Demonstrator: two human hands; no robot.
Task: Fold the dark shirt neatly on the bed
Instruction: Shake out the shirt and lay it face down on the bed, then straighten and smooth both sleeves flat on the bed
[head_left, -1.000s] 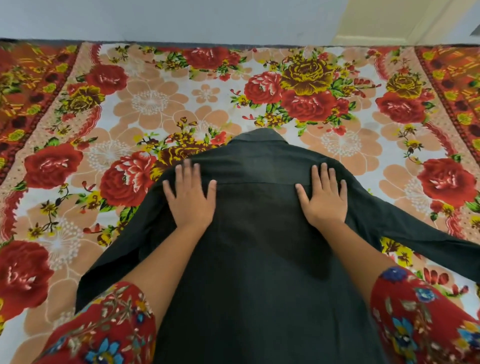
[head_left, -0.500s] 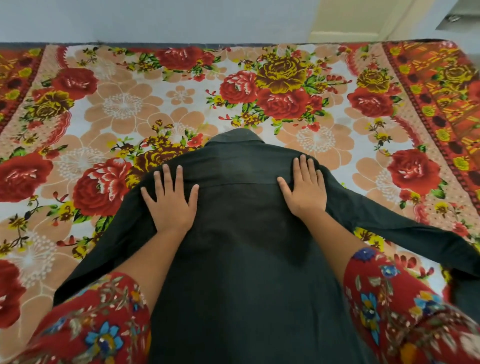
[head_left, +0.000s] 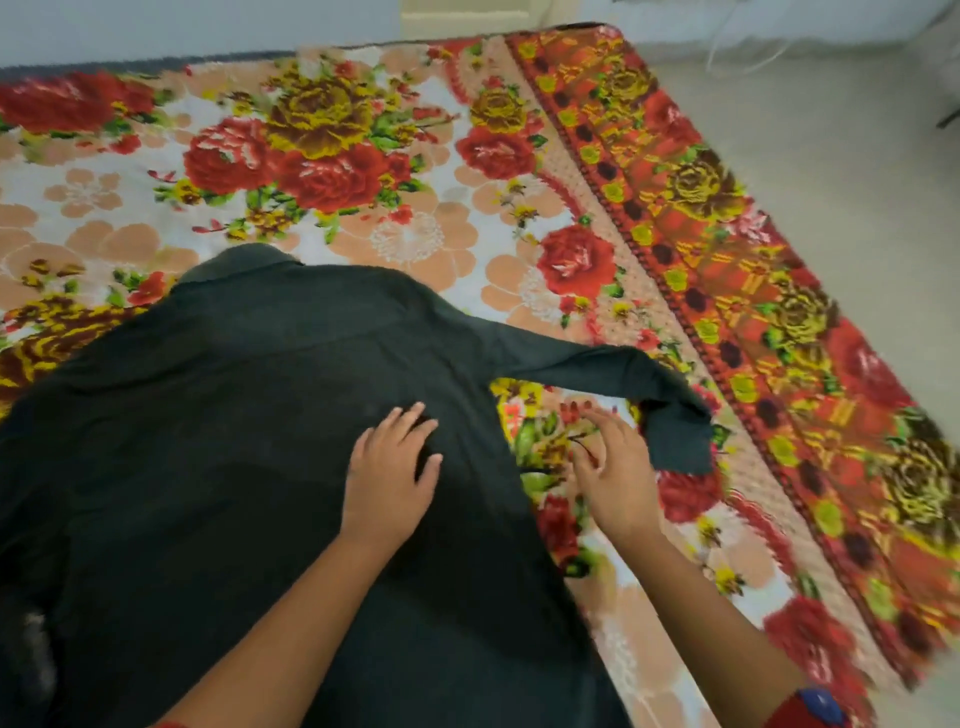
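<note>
**Head view: bringing the right sleeve in**

Head view shows dark shirt (head_left: 249, 467) lying back-up and flat on bed (head_left: 405, 244), collar away from the person, right sleeve (head_left: 587, 369) stretched out sideways with cuff bent over. Left hand (head_left: 392, 467) pressed flat, fingers spread, on shirt body near the side seam, grasping nothing. Right hand (head_left: 615, 467) open over the floral bed cover, just beside the cuff, holding nothing yet.

Likely step: fold sleeve across the back. To do well: keep left palm firm as anchor, take sleeve near the cuff, straighten the bent end, lay over in a straight line from the shoulder, then smooth wrinkles outward.
</note>
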